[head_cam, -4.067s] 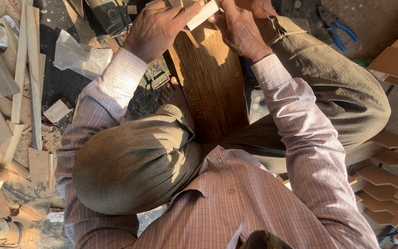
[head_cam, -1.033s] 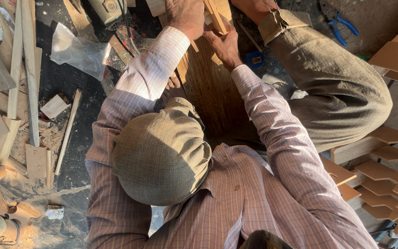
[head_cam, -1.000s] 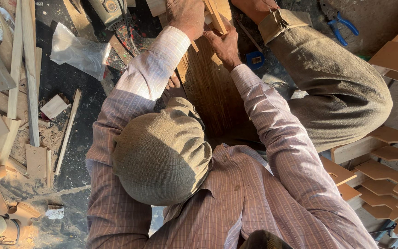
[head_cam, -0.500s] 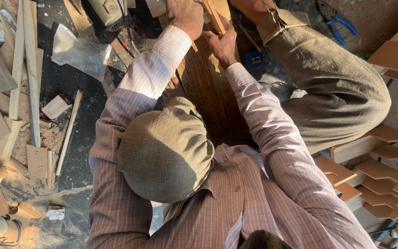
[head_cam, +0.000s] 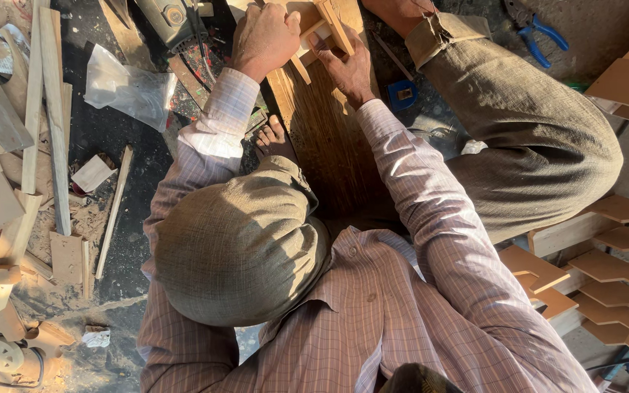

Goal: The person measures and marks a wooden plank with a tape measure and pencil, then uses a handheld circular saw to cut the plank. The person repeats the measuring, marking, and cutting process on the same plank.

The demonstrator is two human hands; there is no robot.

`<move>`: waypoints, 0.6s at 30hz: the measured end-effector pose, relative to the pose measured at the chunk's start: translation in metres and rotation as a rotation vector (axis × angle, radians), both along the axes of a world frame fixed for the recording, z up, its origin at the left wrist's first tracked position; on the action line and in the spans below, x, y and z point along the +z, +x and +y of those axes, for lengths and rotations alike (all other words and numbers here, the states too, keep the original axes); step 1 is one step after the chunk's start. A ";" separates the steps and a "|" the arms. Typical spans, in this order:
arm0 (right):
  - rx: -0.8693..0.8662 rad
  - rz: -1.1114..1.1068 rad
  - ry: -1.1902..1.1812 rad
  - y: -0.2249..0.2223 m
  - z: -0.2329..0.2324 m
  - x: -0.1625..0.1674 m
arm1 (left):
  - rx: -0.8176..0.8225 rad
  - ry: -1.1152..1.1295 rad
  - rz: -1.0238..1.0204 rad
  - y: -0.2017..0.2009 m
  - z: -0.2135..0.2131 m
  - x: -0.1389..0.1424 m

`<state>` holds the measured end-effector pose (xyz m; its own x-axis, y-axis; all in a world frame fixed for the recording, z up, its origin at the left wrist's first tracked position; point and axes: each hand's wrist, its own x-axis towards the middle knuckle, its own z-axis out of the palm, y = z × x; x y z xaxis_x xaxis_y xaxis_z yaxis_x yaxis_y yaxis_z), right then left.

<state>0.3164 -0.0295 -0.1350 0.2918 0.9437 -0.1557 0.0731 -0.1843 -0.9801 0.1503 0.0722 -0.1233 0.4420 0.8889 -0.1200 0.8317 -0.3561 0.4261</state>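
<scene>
Wooden small pieces [head_cam: 327, 25], about two, sit pinched between both hands at the top of one upright brown board [head_cam: 333, 138]: left hand [head_cam: 263, 36] curled closed, right hand [head_cam: 347, 69] gripping from below. One blue pliers [head_cam: 536, 29], one power tool [head_cam: 172, 20] and many offcuts [head_cam: 45, 116] lie on the dusty dark workshop floor [head_cam: 121, 138].

Both hands grip small wood pieces [head_cam: 327, 25] at the board's [head_cam: 333, 138] far end: left hand [head_cam: 265, 38] closed over one, right hand [head_cam: 347, 67] holding another. A grinder [head_cam: 172, 20] lies nearby.
</scene>
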 end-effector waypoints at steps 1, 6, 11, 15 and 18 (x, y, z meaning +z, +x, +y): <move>0.009 0.042 0.003 0.001 0.001 -0.001 | 0.003 -0.017 -0.037 0.000 -0.001 0.001; 0.131 0.020 -0.087 0.012 0.010 -0.001 | 0.047 -0.070 -0.095 0.004 -0.002 0.010; 0.136 0.220 0.027 0.014 0.016 -0.002 | 0.142 -0.062 -0.378 -0.013 0.008 0.023; 0.055 0.414 0.048 0.007 0.017 -0.006 | 0.220 -0.156 -0.450 -0.033 0.017 0.035; 0.050 0.438 0.163 0.002 0.015 -0.005 | 0.231 -0.260 -0.684 -0.041 0.015 0.046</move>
<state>0.3184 -0.0142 -0.1403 0.1852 0.9773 -0.1027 -0.3488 -0.0323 -0.9366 0.1091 0.0870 -0.0774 0.2992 0.9485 -0.1042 0.3936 -0.0232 0.9190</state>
